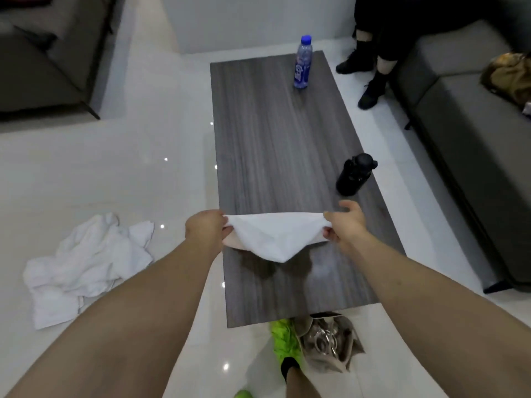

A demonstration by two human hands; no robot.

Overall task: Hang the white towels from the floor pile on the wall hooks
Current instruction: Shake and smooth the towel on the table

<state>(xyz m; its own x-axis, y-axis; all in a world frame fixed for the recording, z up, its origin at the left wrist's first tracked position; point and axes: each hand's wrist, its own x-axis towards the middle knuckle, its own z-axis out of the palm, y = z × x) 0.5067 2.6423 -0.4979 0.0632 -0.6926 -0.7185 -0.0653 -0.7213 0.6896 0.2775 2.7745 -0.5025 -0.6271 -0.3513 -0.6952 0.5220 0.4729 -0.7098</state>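
While both hands hold it out in front of the body, the white towel [274, 237] hangs stretched above the near end of the tabletop [281, 145], its long axis running left to right and its lower edge sagging to a point in the middle. The left hand [208, 229] pinches the left corner and the right hand [343, 225] pinches the right corner, so neither is nearer; the cloth lies squarely between them. No wall hooks appear in view, so I judge the towel must be carried elsewhere. On the floor to the left lies the pile of white towels [86, 265], well apart from the hands. Farther along the tabletop stand a black bottle [355, 175] and a clear water bottle [303, 63] whose blue label is too blurred to read.
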